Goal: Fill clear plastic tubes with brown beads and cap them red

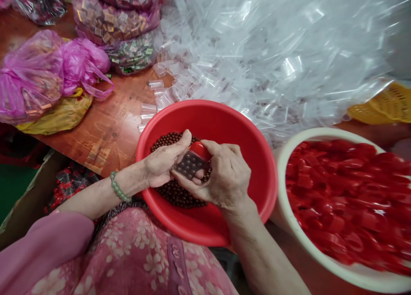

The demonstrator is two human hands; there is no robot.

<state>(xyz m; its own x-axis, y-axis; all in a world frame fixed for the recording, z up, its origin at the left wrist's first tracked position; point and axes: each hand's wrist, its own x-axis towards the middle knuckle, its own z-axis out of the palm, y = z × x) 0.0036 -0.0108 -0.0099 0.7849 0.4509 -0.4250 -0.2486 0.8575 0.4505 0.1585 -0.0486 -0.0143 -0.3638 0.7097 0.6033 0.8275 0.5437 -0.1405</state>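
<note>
Both of my hands are over the red basin (239, 132), gripping one small clear plastic container (189, 165) packed with dark brown balls. A red cap (199, 148) is at its upper right end; whether it is fully seated I cannot tell. My left hand (163, 162) closes around the container's left side, thumb pointing up. From the right, my right hand (228, 175) curls its fingers round the capped end, and its thumb side runs along the lower edge. Loose dark brown balls (180, 194) lie heaped in the basin, beneath and beside the hands.
Right of the basin stands a white tub (284, 188) full of red caps (334, 201). Behind lies a large heap of clear plastic tubes (257, 59). A yellow basket (382, 104) sits far right. Pink bags (32, 81) rest at left; filled red-capped containers (70, 183) lie in a box below.
</note>
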